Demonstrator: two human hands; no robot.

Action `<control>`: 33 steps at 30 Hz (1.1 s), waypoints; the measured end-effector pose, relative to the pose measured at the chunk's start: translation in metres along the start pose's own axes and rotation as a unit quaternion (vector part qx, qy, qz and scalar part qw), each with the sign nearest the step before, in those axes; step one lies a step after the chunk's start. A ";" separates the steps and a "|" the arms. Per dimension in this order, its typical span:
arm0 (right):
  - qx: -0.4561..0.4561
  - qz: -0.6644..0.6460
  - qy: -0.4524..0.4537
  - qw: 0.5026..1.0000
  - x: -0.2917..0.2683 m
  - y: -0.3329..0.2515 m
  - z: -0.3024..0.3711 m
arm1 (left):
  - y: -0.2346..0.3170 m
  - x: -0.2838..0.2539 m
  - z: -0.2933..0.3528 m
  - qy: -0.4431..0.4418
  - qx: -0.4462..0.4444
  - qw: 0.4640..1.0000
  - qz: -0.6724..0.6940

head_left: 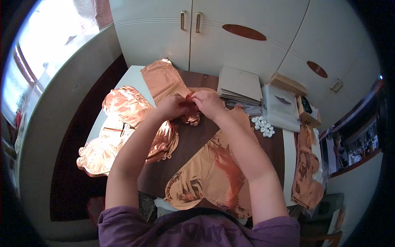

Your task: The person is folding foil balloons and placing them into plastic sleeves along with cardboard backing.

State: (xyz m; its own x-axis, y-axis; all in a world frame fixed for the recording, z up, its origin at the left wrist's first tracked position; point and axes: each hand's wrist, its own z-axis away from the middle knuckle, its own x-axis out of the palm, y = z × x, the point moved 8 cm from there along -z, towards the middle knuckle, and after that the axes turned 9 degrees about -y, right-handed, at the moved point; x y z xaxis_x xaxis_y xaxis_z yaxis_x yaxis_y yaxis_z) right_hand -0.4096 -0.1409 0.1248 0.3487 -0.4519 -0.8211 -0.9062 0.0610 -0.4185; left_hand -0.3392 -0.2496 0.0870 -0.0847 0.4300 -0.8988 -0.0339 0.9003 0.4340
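Dark table [193, 144]; hands [190, 105] pinch crinkled copper foil balloon [191, 116].

White cupboards [247, 37]; bright window [45, 45] – dark floor [74, 164].

- Foil balloons [123, 131] lie on the table [193, 140], left of centre.
- A paper stack [240, 84] sits upper centre, before the cupboard doors [189, 37].
- Small round candles [263, 126] cluster right of centre.

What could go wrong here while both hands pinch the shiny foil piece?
The thin copper foil piece pinched between the left hand and right hand might tear or crease. The forearms lie over other foil balloons and may crumple them. The small white pieces could get knocked.
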 end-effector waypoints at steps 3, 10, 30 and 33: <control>0.029 0.003 0.101 0.994 0.007 -0.007 0.012 | -0.012 0.010 -0.012 0.002 -0.066 0.997 -0.047; 0.257 0.083 -0.066 0.961 0.048 0.051 0.040 | -0.012 -0.037 -0.021 0.261 0.022 0.956 0.134; -0.020 0.104 0.308 0.945 -0.107 -0.068 0.044 | 0.082 -0.275 0.090 0.359 0.092 0.916 -0.153; -0.131 0.186 0.339 0.913 -0.182 -0.148 0.051 | 0.161 -0.228 0.084 0.295 0.131 0.935 -0.149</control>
State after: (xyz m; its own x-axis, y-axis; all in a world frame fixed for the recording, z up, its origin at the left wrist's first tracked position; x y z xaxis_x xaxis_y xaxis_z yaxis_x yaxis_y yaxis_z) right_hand -0.3274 -0.0220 0.3166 -0.1421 -0.8957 -0.4214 -0.9889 0.1476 0.0197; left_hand -0.2419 -0.1965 0.3565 -0.6479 0.1154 -0.7529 0.0945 0.9930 0.0709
